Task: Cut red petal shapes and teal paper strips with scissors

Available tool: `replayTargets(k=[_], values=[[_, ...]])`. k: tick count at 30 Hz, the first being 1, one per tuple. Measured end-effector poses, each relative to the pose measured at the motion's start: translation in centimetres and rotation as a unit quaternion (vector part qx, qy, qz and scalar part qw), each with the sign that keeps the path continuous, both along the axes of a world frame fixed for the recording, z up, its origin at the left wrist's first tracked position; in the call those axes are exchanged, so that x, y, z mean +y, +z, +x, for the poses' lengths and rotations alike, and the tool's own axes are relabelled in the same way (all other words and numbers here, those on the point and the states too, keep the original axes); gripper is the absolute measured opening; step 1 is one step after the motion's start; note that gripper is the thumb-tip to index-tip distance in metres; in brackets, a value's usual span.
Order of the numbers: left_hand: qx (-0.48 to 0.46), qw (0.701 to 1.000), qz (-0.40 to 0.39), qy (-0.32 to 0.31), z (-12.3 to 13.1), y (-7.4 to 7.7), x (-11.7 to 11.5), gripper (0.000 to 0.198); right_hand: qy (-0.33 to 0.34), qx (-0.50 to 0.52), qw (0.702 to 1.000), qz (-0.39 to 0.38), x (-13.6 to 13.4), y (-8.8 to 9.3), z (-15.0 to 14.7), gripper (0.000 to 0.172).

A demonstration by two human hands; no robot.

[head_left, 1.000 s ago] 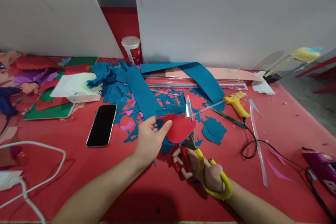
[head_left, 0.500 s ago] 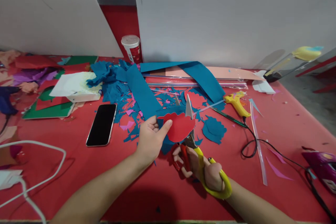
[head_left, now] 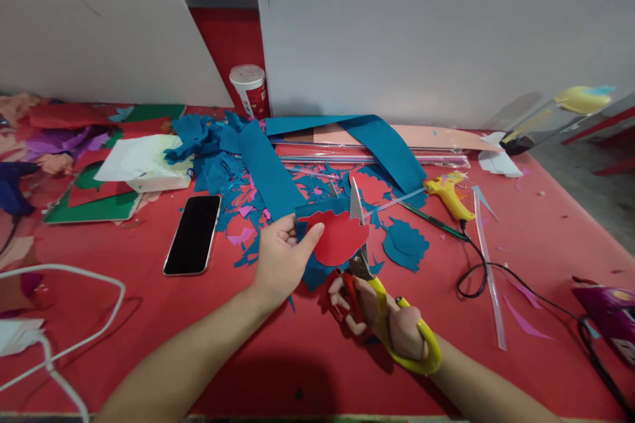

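My left hand pinches a red scalloped paper cutout laid over a piece of blue paper, thumb on top and fingers curled beneath. Around the handles of a pair of scissors, one yellow and one red, my right hand is closed. The scissors' blades are spread, and the paper's right edge lies between them. Beyond the hands, another red scalloped cutout rests among blue scraps. A blue scalloped cutout lies on the table to the right of the blades.
A phone lies left of my left hand. Blue paper strips and small scraps spread behind. On the right are a yellow glue gun with a black cord and a purple glue gun. A paper cup stands by the wall.
The blue paper shows more beneath the red cutout's upper left edge. Both hands keep their hold and have barely shifted; the blades stay apart.
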State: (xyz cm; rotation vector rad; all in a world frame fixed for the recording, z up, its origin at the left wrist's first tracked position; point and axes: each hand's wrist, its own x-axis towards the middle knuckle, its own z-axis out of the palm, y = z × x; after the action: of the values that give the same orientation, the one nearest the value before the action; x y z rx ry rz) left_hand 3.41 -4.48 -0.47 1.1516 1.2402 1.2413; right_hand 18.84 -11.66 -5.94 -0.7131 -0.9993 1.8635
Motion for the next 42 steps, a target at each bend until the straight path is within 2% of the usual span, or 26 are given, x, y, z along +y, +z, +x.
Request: replayTargets(k=[4, 12, 16, 20, 23, 34, 42], values=[[0.006, 1.000, -0.005, 0.003, 0.1, -0.1, 0.0, 0.027, -0.001, -0.019, 1.000, -0.004, 0.0, 0.1, 0.0, 0.077], [-0.038, 0.999, -0.017, 0.007, 0.3, -0.3, 0.0, 0.012, 0.008, -0.029, 1.000, 0.007, 0.3, 0.3, 0.0, 0.078], [-0.111, 0.993, -0.042, 0.009, 0.7, -0.8, -0.2, 0.010, 0.010, -0.028, 1.000, 0.006, 0.2, 0.1, -0.1, 0.077], [-0.208, 0.974, -0.088, 0.009, 1.1, -1.1, -0.3, 0.012, -0.002, -0.043, 0.999, 0.008, 0.1, -0.1, -0.1, 0.080], [-0.244, 0.964, -0.107, 0.015, 1.2, -1.1, -0.3, 0.012, 0.005, -0.052, 0.999, 0.011, 0.2, -0.2, -0.1, 0.080], [-0.247, 0.963, -0.110, 0.020, 1.2, -0.9, -0.2, 0.014, 0.015, -0.040, 0.999, -0.007, -0.1, -1.1, -0.1, 0.080], [-0.253, 0.959, -0.126, 0.028, 1.3, -0.7, -0.1, 0.019, 0.004, -0.017, 1.000, -0.023, -0.2, -1.0, -0.4, 0.078]])
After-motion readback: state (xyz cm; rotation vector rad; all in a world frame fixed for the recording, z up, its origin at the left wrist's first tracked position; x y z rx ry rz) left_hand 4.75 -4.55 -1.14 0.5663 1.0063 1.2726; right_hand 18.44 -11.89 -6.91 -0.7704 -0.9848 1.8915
